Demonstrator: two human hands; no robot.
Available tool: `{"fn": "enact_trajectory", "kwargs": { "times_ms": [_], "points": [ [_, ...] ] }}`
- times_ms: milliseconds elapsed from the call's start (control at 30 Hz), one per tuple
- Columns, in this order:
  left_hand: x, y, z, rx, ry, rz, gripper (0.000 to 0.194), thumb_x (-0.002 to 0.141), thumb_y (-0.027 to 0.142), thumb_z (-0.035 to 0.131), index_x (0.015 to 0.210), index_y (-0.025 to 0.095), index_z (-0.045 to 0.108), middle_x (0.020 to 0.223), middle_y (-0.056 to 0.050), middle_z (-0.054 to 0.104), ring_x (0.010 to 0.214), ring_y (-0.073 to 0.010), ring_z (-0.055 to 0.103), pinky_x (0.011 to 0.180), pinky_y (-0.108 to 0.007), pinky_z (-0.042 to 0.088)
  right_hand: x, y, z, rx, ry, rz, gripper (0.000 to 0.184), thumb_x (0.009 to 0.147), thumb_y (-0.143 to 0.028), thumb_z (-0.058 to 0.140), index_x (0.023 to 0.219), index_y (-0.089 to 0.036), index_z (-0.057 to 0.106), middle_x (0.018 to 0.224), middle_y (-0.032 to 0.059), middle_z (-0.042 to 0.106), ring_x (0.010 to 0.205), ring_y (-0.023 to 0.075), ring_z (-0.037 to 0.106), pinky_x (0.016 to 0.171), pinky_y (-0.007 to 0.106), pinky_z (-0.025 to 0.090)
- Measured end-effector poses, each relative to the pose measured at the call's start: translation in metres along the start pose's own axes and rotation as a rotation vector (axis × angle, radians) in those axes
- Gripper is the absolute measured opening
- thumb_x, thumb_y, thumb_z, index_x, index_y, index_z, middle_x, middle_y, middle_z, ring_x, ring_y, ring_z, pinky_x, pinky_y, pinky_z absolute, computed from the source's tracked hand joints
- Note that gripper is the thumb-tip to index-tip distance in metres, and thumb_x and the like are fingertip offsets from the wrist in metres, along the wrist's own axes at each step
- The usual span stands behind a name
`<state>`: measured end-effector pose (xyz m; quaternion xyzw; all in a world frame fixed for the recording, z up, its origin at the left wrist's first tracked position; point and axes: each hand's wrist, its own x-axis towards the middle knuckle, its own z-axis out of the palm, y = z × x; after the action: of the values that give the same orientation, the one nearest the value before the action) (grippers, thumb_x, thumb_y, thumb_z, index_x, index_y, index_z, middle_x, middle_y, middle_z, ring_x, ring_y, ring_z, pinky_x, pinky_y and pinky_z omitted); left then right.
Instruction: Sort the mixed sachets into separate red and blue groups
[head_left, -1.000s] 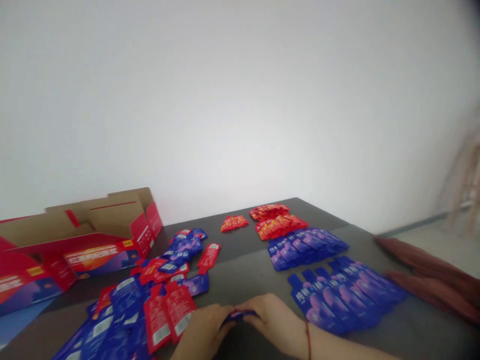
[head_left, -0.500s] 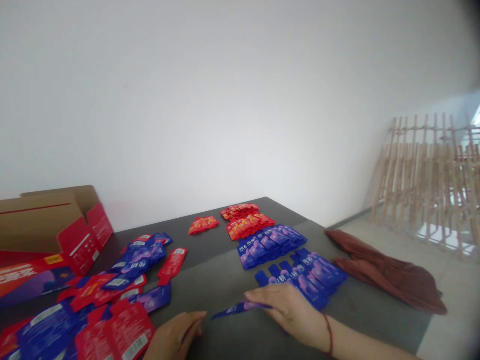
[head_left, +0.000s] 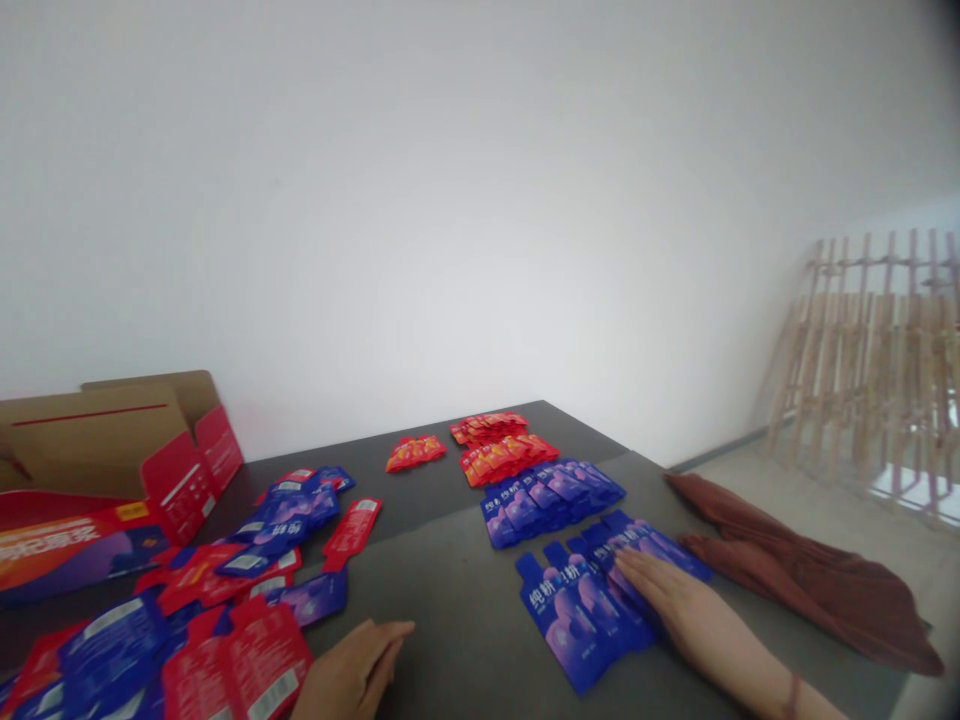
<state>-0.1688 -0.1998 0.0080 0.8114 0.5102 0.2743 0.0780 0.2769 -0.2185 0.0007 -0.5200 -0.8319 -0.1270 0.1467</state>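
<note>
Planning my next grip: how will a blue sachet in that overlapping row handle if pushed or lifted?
The blue sachet looks light and fairly floppy, being a thin flat pouch. Its glossy film probably slides easily, so overlapping neighbours under the right hand may shift with it. Lying flat, it seems unlikely to roll.

right hand (head_left: 686,610) now empty, moved onto blue sachet row (head_left: 577,620)
</note>
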Motion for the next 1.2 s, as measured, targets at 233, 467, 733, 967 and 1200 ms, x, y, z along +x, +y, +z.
{"fn": "enact_trajectory", "kwargs": {
  "times_ms": [233, 467, 733, 967, 1200],
  "points": [
    [0.008, -0.008, -0.008, 0.206, 0.124, 0.073, 0.029, 0.088, 0.034, 0.042, 0.1, 0.026, 0.066, 0.099, -0.004, 0.069, 0.096, -0.0204, 0.062, 0.088, -0.034, 0.05, -0.001, -0.008, -0.019, 0.062, -0.08, -0.028, 0.053, 0.076, -0.01, 0.044, 0.127, -0.02, 0.055, 0.132, 0.0081, 0.052, 0.121, 0.0212, 0.049, 0.103, 0.037, 0.039],
    [0.042, -0.025, -0.017, 0.622, 0.121, -0.2, 0.049, 0.084, 0.034, 0.045, 0.123, 0.006, 0.052, 0.129, -0.02, 0.052, 0.122, -0.0304, 0.045, 0.103, -0.047, 0.032, 0.065, -0.014, -0.032, 0.063, -0.01, -0.107, 0.035, 0.079, -0.014, 0.047, 0.106, -0.023, 0.068, 0.108, 0.0102, 0.068, 0.098, 0.024, 0.063, 0.09, 0.038, 0.047],
    [0.099, -0.031, -0.008, 0.66, -0.048, -0.503, 0.046, 0.084, 0.035, 0.049, 0.118, 0.005, 0.056, 0.117, -0.022, 0.06, 0.114, -0.0313, 0.052, 0.104, -0.046, 0.026, 0.229, -0.181, 0.0, 0.386, -0.106, -0.312, 0.042, 0.077, -0.007, 0.043, 0.111, -0.016, 0.065, 0.116, 0.0085, 0.065, 0.108, 0.0194, 0.058, 0.096, 0.029, 0.041],
    [0.093, -0.031, -0.027, 0.601, -0.093, -0.415, 0.03, 0.086, 0.009, 0.037, 0.092, 0.014, 0.066, 0.09, -0.013, 0.07, 0.09, -0.0222, 0.064, 0.092, -0.037, 0.037, 0.279, -0.239, 0.061, 0.445, -0.06, -0.164, 0.062, 0.071, -0.003, 0.046, 0.132, -0.008, 0.045, 0.139, 0.016, 0.043, 0.127, 0.0246, 0.039, 0.103, 0.035, 0.033],
    [0.06, -0.029, -0.052, 0.336, -0.037, -0.315, 0.033, 0.085, 0.01, 0.036, 0.102, 0.021, 0.061, 0.095, -0.003, 0.069, 0.09, -0.0149, 0.063, 0.079, -0.024, 0.043, 0.28, -0.205, 0.061, 0.727, -0.155, -0.197, 0.025, 0.083, -0.025, 0.048, 0.098, -0.018, 0.067, 0.1, 0.0037, 0.07, 0.093, 0.018, 0.063, 0.08, 0.026, 0.047]
  ]
}}
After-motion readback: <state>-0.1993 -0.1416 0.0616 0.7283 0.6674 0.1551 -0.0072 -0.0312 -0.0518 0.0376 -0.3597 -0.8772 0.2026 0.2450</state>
